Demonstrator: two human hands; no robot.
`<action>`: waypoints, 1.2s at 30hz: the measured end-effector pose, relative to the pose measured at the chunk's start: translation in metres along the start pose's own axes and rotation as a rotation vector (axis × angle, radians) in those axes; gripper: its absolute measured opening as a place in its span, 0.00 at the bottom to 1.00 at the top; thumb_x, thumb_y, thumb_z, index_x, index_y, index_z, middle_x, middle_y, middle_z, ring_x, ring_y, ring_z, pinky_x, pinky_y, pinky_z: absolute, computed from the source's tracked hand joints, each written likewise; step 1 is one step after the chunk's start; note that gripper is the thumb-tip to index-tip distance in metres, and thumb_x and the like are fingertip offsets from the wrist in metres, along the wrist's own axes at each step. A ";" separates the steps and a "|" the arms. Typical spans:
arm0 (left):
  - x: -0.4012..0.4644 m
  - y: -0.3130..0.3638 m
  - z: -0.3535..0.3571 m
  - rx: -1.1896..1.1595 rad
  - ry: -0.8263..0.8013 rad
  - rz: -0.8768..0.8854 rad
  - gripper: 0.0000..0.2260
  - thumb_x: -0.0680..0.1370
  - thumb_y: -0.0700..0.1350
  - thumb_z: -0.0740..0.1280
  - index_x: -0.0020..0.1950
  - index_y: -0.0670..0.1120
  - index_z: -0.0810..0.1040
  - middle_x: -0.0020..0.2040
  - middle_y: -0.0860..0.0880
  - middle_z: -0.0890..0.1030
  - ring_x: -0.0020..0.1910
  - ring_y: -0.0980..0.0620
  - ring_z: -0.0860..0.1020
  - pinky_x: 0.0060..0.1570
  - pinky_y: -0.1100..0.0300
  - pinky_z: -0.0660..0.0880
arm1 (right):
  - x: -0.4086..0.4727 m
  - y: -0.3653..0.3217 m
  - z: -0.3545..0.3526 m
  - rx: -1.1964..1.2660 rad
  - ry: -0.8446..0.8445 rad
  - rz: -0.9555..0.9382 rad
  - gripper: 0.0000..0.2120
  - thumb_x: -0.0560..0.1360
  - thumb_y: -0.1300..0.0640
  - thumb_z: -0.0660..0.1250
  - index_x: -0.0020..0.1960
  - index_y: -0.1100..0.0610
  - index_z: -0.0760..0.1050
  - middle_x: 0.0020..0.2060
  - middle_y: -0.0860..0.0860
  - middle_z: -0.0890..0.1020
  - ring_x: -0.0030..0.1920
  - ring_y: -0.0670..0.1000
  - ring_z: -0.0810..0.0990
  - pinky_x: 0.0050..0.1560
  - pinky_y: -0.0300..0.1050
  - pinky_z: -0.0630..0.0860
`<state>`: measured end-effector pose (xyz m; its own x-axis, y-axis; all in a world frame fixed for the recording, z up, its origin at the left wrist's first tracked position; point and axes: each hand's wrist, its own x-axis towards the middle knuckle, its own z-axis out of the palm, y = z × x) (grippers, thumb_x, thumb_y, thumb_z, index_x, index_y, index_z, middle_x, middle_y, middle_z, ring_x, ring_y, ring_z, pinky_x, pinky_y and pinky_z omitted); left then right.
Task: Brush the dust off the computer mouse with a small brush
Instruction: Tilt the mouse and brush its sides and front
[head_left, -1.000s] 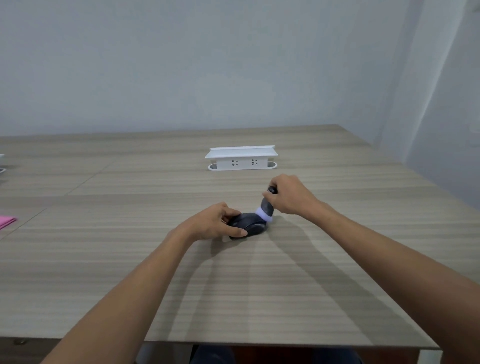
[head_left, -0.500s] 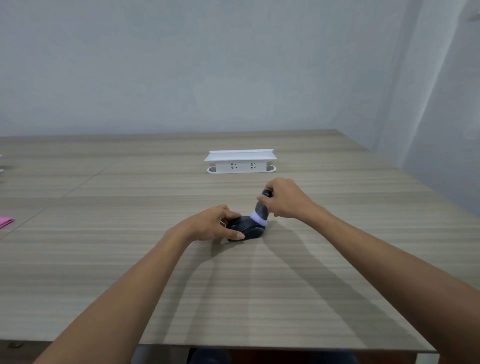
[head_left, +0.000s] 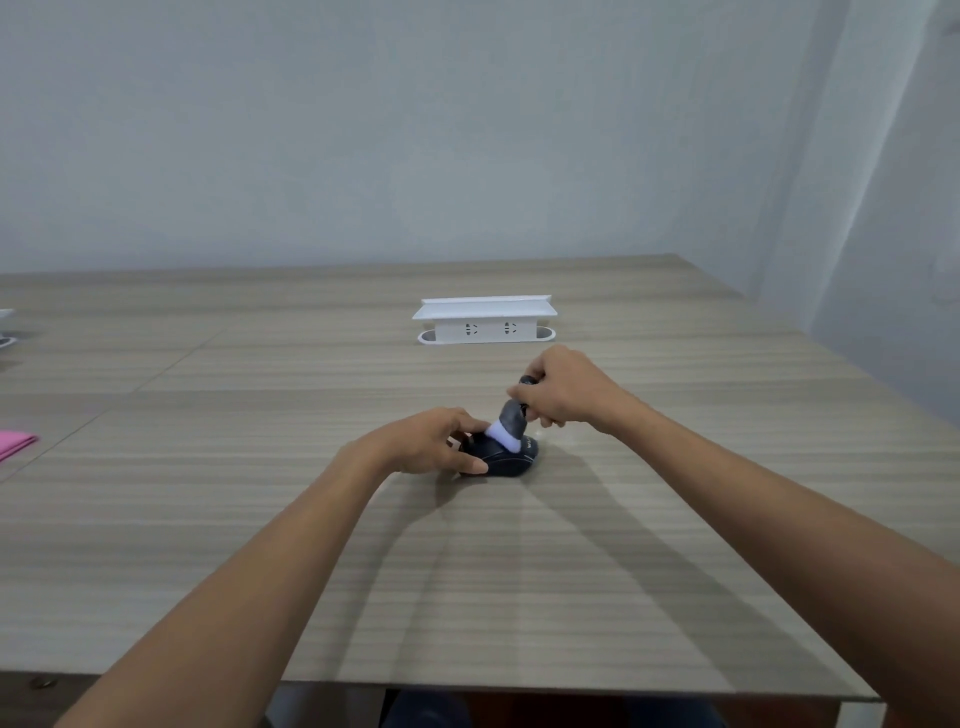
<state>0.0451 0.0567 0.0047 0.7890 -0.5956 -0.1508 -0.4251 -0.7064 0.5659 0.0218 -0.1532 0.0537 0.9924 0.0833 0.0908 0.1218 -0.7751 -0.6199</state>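
— Brushing is under way, yes? Where does the computer mouse (head_left: 506, 457) sit?

— On the wooden table (head_left: 519, 597), a little nearer the person than the white socket box (head_left: 484, 320), and well apart from it. The small brush (head_left: 510, 425) leans over it, white bristles touching the mouse's top near its left end, grey body rising up and to the right.

— And the hands?

— The left hand (head_left: 431, 441) is curled around the mouse's left end, thumb along the near side, pinning it to the table. The right hand (head_left: 563, 387) is closed round the brush's dark handle, fingers folded tight.

— So which step is this?

— I judge it the sweeping itself, mid-stroke. The next move likely calls for drawing the bristles back toward the end nearest the right hand while the left keeps the mouse from sliding, then covering the flanks.

— Any change from half a second ago?

— The bristles have travelled from the mouse's right end to its left, toward the holding fingers. The mouse has kept its spot before the socket box. A pink cloth (head_left: 15, 444) lies far left, untouched.
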 end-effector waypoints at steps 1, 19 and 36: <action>0.001 0.000 0.000 0.007 0.004 -0.010 0.22 0.76 0.50 0.73 0.69 0.59 0.75 0.61 0.54 0.76 0.62 0.53 0.76 0.65 0.58 0.71 | 0.000 0.001 -0.001 -0.018 0.004 0.010 0.13 0.75 0.59 0.65 0.36 0.65 0.82 0.29 0.55 0.84 0.20 0.46 0.75 0.21 0.34 0.69; 0.003 -0.006 0.005 -0.080 0.082 0.023 0.23 0.72 0.51 0.76 0.66 0.53 0.78 0.56 0.58 0.81 0.57 0.56 0.79 0.59 0.61 0.75 | -0.015 0.011 0.002 -0.147 0.131 -0.115 0.12 0.74 0.60 0.66 0.36 0.68 0.77 0.31 0.59 0.83 0.29 0.57 0.77 0.30 0.47 0.74; 0.001 -0.001 0.015 -0.133 0.147 0.050 0.16 0.68 0.57 0.77 0.54 0.60 0.83 0.48 0.57 0.85 0.46 0.55 0.83 0.54 0.51 0.80 | -0.040 0.007 0.019 -0.101 0.202 -0.293 0.12 0.77 0.54 0.66 0.42 0.62 0.81 0.35 0.54 0.83 0.37 0.54 0.79 0.38 0.48 0.75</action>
<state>0.0392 0.0512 -0.0084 0.8288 -0.5595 -0.0050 -0.4111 -0.6149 0.6730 -0.0162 -0.1500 0.0307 0.8907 0.1929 0.4115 0.3874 -0.7958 -0.4655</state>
